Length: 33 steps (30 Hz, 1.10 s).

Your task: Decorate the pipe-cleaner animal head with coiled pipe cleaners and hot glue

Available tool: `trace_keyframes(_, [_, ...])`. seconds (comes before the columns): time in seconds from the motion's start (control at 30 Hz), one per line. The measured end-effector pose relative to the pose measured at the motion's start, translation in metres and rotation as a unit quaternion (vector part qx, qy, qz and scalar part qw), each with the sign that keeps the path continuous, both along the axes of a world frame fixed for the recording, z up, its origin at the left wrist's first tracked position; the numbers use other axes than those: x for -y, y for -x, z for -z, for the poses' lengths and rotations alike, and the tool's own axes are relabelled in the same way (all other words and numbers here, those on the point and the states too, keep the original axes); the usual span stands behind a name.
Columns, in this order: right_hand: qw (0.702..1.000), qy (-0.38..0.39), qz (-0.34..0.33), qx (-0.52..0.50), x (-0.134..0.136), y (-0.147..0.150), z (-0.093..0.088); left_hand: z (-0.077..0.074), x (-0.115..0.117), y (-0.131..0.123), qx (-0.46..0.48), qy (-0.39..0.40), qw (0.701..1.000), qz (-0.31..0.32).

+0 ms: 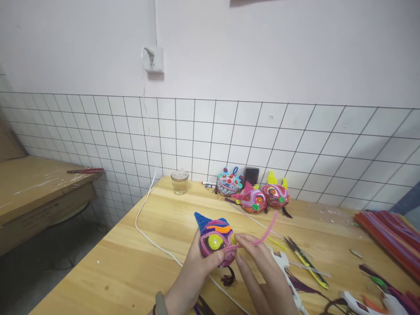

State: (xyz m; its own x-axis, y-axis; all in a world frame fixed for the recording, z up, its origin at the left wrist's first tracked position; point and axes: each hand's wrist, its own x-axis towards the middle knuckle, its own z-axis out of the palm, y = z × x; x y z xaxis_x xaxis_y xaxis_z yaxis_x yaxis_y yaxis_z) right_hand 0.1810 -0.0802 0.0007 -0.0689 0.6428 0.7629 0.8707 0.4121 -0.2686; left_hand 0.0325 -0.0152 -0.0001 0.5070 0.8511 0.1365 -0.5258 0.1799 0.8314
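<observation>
My left hand (193, 273) is wrapped round a small craft figure (215, 238) made of coiled pipe cleaners, with a blue horn, orange and pink stripes and a yellow-green eye. My right hand (262, 271) pinches a pink pipe cleaner (262, 236) against the figure's front, just right of the eye. The pipe cleaner's free end curves up and to the right. Both hands are held low over the wooden table (138, 262).
Three finished figures (252, 197) stand at the table's back by the tiled wall, next to a glass jar (180, 181). A white cable (147, 232) runs across the table. Snips (305, 262), a white glue gun (285, 267) and a pile of pipe cleaners (390, 236) lie at the right.
</observation>
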Motion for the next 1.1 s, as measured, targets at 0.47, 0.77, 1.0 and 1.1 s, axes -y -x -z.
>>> trace_keyframes(0.47, [0.981, -0.152, -0.092, 0.076, -0.002, 0.001, -0.031, -0.005, 0.003, -0.004, -0.074, -0.106, 0.991, -0.038])
trace_keyframes(0.77, [0.995, -0.034, -0.048, -0.079, 0.001, 0.0, -0.018, -0.008, 0.004, -0.003, -0.08, -0.067, 0.994, -0.026])
trace_keyframes(1.0, [0.946, 0.129, -0.005, -0.296, -0.007, 0.0, -0.005, 0.002, 0.002, -0.006, -0.085, 0.047, 0.995, 0.017])
trace_keyframes(1.1, [0.909, 0.169, -0.041, -0.379, -0.008, -0.005, -0.008, 0.005, 0.001, -0.008, -0.059, 0.094, 0.993, 0.03])
